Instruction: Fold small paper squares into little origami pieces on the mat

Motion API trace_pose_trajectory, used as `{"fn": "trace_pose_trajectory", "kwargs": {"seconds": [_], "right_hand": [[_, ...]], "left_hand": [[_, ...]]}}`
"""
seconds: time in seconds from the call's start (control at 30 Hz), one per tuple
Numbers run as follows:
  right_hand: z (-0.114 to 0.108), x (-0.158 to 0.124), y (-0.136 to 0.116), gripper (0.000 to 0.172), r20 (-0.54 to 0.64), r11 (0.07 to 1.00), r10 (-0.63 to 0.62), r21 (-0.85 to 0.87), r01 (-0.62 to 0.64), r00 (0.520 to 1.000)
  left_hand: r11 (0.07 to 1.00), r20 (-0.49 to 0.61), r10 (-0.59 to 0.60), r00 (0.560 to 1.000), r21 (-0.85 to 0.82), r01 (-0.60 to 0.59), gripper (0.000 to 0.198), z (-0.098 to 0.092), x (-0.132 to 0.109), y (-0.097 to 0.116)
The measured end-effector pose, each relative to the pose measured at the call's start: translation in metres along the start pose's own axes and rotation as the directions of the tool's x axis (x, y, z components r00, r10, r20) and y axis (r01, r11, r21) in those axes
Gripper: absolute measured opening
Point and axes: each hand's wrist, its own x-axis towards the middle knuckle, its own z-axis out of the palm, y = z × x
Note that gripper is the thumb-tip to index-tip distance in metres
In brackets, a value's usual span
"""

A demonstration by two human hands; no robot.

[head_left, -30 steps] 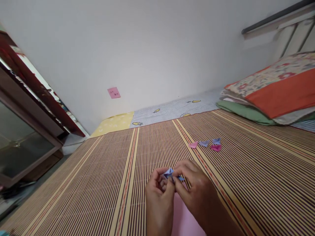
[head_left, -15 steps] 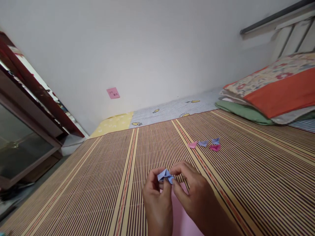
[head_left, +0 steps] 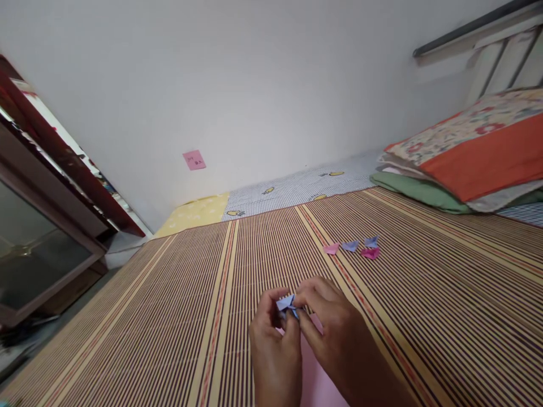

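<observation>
A small folded piece of blue paper [head_left: 286,303] is pinched between my two hands, just above the striped mat. My left hand [head_left: 275,339] grips its left side with thumb and fingers. On its right side, my right hand [head_left: 328,316] has thumb and fingertips closed on the paper, hiding part of it. Beneath my hands lies a pink sheet of paper [head_left: 316,376], partly covered by them. Farther off on the mat rest several small folded papers: a light pink one [head_left: 331,249], a blue one [head_left: 350,246], another blue one [head_left: 371,242] and a magenta one [head_left: 370,253].
The striped mat [head_left: 139,316] covers the bed up to a patterned sheet [head_left: 288,189] along the wall. Folded bedding with an orange and floral cover [head_left: 487,152] is piled at right. A pink note [head_left: 194,160] sticks to the wall. A glass-fronted cabinet [head_left: 38,254] stands at left.
Both hands have shifted slightly to the right with the folded blue paper. My right fingers have moved over its right side, covering more of it, and its visible flap is tilted differently.
</observation>
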Motion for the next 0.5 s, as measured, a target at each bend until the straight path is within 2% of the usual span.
{"fn": "trace_pose_trajectory", "kwargs": {"seconds": [0.17, 0.37, 0.5], "right_hand": [[0.000, -0.002, 0.004, 0.023, 0.015, 0.991, -0.040, -0.127, 0.042, 0.999], [-0.006, -0.001, 0.005, 0.023, 0.030, 0.993, -0.075, -0.093, 0.077, 0.997], [-0.007, 0.002, 0.003, 0.023, 0.008, 0.992, -0.086, -0.087, 0.086, 0.996]], "left_hand": [[0.997, 0.107, -0.021, 0.994, -0.066, 0.028, 0.018, -0.005, -0.002, 0.003], [0.987, 0.213, -0.014, 0.977, -0.154, 0.048, 0.021, -0.011, -0.003, -0.001], [0.980, 0.321, -0.026, 0.947, -0.176, 0.087, 0.027, -0.017, 0.000, -0.002]]}}
